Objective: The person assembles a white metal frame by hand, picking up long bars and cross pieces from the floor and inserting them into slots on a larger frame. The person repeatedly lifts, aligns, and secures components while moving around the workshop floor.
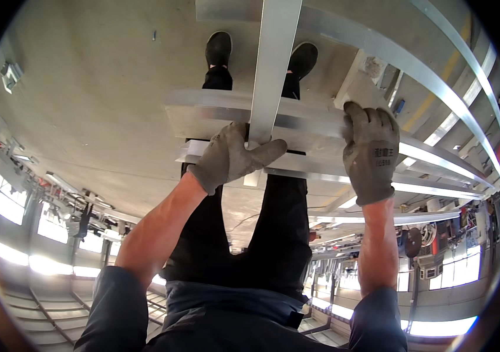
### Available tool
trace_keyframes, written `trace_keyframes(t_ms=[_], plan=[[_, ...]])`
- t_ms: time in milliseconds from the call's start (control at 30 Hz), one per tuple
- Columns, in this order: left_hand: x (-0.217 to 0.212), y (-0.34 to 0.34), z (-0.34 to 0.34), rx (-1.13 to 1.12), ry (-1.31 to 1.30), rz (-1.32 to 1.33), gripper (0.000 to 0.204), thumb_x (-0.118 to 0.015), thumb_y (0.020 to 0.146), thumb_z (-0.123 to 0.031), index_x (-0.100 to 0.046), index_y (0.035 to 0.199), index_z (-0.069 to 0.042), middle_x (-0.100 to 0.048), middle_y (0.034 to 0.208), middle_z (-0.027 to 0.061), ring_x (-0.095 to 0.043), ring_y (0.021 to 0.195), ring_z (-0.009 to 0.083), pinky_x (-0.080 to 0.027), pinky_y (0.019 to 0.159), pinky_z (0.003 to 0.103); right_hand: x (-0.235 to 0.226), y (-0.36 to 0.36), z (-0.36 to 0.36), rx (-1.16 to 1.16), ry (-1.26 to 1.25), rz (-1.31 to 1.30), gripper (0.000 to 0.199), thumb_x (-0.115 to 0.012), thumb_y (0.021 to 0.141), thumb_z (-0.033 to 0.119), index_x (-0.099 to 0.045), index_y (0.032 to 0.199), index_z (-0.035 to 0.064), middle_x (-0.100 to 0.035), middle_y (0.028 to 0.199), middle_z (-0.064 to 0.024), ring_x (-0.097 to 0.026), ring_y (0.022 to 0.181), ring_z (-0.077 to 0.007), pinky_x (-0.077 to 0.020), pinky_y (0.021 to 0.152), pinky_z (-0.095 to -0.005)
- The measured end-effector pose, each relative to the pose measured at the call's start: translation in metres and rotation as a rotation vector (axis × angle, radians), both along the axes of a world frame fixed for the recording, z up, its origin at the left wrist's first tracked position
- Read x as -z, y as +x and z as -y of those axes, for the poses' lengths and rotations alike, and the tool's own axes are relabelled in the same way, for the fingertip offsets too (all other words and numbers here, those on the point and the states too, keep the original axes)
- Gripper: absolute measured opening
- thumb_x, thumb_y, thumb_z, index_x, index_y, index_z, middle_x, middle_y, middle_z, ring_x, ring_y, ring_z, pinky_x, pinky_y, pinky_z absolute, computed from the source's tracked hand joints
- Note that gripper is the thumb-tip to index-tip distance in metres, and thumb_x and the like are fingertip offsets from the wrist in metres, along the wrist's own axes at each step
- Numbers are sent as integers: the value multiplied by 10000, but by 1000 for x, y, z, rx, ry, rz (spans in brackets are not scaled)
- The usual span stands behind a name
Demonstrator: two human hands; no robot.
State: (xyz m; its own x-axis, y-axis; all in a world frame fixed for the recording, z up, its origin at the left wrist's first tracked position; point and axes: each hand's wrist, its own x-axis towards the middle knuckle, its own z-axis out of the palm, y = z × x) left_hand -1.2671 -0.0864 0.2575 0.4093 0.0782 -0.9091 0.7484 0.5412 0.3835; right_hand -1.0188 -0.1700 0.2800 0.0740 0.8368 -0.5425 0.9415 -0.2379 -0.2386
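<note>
A long, flat silver metal bar (273,64) runs from the top of the picture down toward my body. My left hand (226,157), in a grey work glove, grips its lower end, with the thumb laid across the bar. Behind that bar lies a wider crosswise metal profile (209,114), its surface partly smeared by motion. My right hand (373,146), gloved in the same grey, has its fingers curled over this profile toward its right side. The palm hides the part it holds. A small white piece (192,150) shows beside my left wrist.
More long metal bars (432,88) stretch and curve away on the right, several lying side by side. My feet in dark shoes (219,50) stand on the concrete floor (103,88) beyond the profile. Workshop equipment (432,246) stands at the right rim, windows (9,196) at the left.
</note>
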Motion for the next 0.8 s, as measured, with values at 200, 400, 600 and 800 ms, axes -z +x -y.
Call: trace_keyframes(t_ms=[200, 400, 600, 800], plan=[[7, -34, 31, -6, 153, 90, 649, -791, 844, -379, -552, 1305, 11, -726, 1044, 213, -713, 1039, 347, -558, 858, 415, -29, -9, 5, 188, 305, -233, 546, -714, 791, 134, -606, 1323, 72, -641, 1182, -138, -605, 1141, -339, -451, 1033, -524], [-4, -41, 31, 160, 182, -69, 731, -705, 862, -550, -550, 1304, 12, -730, 1005, 217, -715, 992, 397, -553, 873, 473, -42, 65, -17, 278, 558, 20, 412, -721, 865, 125, -648, 1258, 21, -642, 1230, -183, -605, 1158, -386, -474, 1020, -508], [5, -45, 46, 310, 438, -36, 786, -628, 876, -674, -572, 1246, 17, -729, 914, 220, -717, 846, 412, -561, 774, 497, -37, 148, -102, 114, 582, 137, 481, -767, 858, 240, -628, 1265, 25, -642, 1266, -164, -585, 1213, -371, -462, 1042, -497], [-76, -9, -44, 569, 661, -187, 367, -763, 861, -367, -686, 1066, -72, -715, 805, 113, -692, 703, 336, -556, 698, 418, -6, 130, -153, -132, 400, 103, 624, -768, 824, 434, -581, 1301, 78, -624, 1294, -114, -535, 1292, -296, -392, 1124, -451]])
